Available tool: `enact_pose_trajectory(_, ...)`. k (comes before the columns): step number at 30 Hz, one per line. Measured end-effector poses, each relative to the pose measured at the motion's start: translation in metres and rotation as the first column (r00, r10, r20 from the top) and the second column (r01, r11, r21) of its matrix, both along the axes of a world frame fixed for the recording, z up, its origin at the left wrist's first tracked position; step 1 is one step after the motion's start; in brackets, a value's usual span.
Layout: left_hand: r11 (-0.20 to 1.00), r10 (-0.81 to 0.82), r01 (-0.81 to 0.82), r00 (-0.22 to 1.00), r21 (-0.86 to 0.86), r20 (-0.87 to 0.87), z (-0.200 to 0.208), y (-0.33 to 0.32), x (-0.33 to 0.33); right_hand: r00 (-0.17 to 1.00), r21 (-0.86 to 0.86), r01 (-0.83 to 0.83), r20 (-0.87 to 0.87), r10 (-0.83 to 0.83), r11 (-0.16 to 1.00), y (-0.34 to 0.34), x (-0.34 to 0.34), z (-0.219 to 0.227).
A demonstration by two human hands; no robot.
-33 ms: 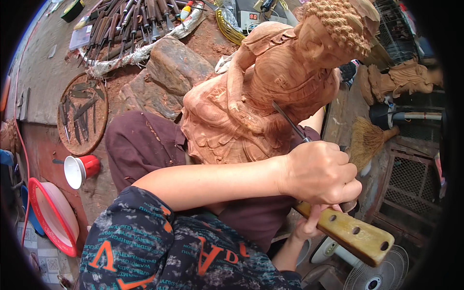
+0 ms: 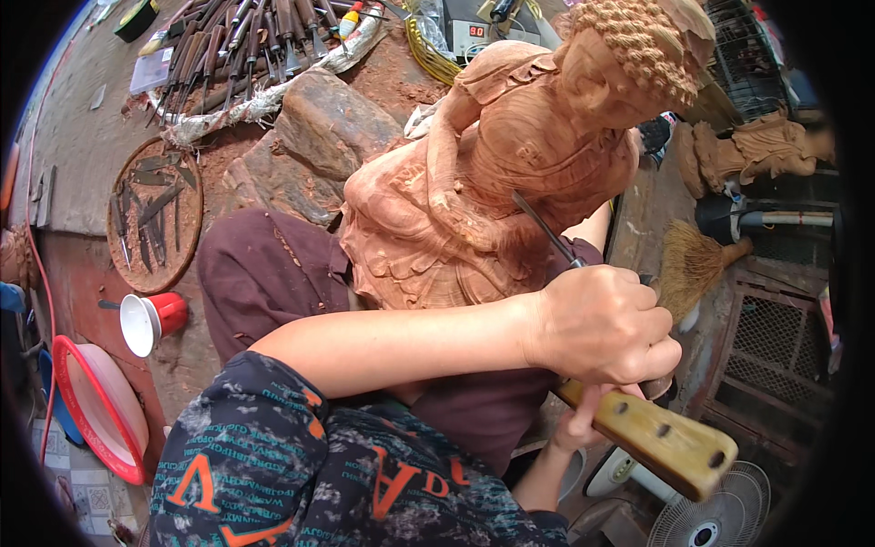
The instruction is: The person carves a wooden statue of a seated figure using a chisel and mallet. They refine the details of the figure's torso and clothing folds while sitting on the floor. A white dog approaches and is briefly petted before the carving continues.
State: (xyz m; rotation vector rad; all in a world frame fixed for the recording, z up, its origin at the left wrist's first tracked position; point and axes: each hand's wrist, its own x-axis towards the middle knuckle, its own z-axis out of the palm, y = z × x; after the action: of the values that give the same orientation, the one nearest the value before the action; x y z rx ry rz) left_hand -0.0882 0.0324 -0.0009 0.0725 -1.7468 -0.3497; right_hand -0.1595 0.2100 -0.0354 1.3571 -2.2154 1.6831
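A carved wooden statue [image 2: 538, 146] of a seated figure with a curled-hair head leans across my lap. My left hand [image 2: 606, 324] is wrapped in a fist round a chisel [image 2: 547, 230]. The chisel's thin dark blade touches the statue's front, near its folded arm. Below that fist my right hand [image 2: 576, 427] grips a yellowish wooden mallet [image 2: 665, 436] with dark round spots along its side. Part of the mallet and most of the chisel's handle are hidden behind my left hand.
Many chisels [image 2: 246, 46] lie in a ring at the far left. A round tray [image 2: 185, 251] of blades, a red-and-white cup [image 2: 162, 319] and a pink basin [image 2: 123, 401] are at left. A broom [image 2: 693, 269], a smaller carving [image 2: 756, 155] and a fan [image 2: 720, 515] are at right.
The mallet in my right hand has shifted slightly left and turned a little. The statue, the chisel and my left hand look almost unmoved.
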Motion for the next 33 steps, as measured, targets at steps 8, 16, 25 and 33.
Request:
enact_pose_trajectory(8,1.0,0.028,-0.029,0.998,0.01,0.054,-0.002,-0.003,-0.003,0.996,0.061,0.079,0.034,-0.082,0.995,0.0,-0.002,-0.012)
enact_pose_trajectory(16,1.0,0.027,-0.027,0.999,0.011,0.041,-0.002,-0.004,-0.006,0.994,0.065,0.0,0.113,-0.007,0.998,0.003,-0.008,-0.015)
enact_pose_trajectory(25,1.0,-0.025,0.026,0.999,-0.003,0.044,-0.001,-0.008,0.004,0.999,0.154,-0.028,0.042,0.022,0.988,0.006,-0.011,-0.024)
enact_pose_trajectory(33,0.998,-0.047,0.048,0.998,-0.044,0.037,-0.01,-0.008,0.014,0.985,0.228,0.026,-0.171,0.014,0.973,-0.004,0.003,-0.008)
